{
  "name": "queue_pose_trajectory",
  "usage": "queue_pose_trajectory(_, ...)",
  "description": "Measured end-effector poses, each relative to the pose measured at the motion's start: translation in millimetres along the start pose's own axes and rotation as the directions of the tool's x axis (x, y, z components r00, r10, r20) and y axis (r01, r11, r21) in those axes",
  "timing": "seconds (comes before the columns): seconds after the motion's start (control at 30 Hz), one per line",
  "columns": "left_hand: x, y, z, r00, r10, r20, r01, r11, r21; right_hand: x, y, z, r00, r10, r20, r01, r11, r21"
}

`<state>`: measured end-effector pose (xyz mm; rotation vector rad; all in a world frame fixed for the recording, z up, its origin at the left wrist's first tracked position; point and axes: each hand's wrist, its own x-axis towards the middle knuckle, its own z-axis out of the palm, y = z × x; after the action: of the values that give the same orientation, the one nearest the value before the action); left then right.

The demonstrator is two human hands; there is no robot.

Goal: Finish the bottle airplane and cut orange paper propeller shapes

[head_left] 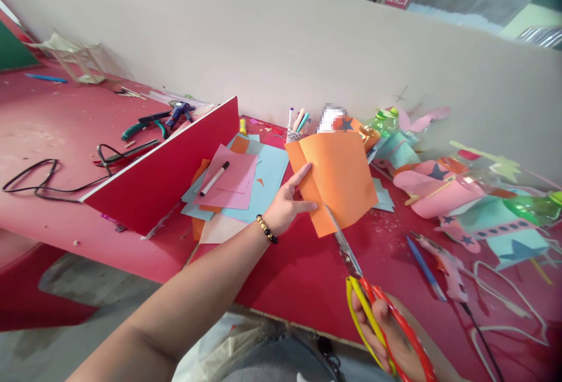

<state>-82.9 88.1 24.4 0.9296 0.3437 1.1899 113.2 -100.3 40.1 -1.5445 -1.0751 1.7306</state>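
My left hand [287, 202], with a beaded bracelet [267, 230] on its wrist, grips the left part of an orange sheet of paper [340, 174]; the index finger and thumb lie on its face. In my right hand [390, 329] is a pair of scissors [366, 291] with one yellow and one red handle. The blades reach up to the sheet's lower edge and run into the paper, a little right of my left thumb. A slit separates a narrower left strip from the wider right part. The sheet is held up above the red table [302, 276].
Left of the sheet lie coloured papers [267, 165] with a marker [214, 179] on top. A red divider board [175, 177] stands beyond them. At right are a pink glue gun [445, 265], a blue pen [425, 268] and paper-wrapped bottles [469, 192]. A pen cup [296, 133] stands behind.
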Motion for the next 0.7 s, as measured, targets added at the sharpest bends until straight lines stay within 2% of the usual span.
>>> queue_pose_trajectory(0.23,0,0,-0.7,0.999,-0.035,-0.01,0.035,0.999,0.001,5,11,0,0.997,0.007,-0.082,0.0,0.997,0.078)
queue_pose_trajectory(0.4,-2,0,2.0,0.998,-0.067,0.003,0.067,0.998,0.015,8,-1,2,0.996,0.023,-0.083,-0.015,0.994,0.104)
queue_pose_trajectory(0.53,-3,1,4.0,0.998,-0.065,0.014,0.065,0.998,0.001,12,-10,7,0.994,-0.014,-0.105,0.022,0.997,0.079)
queue_pose_trajectory(0.7,-3,2,4.3,0.997,-0.061,0.036,0.061,0.998,-0.009,20,-8,8,0.995,-0.053,-0.086,0.059,0.996,0.062)
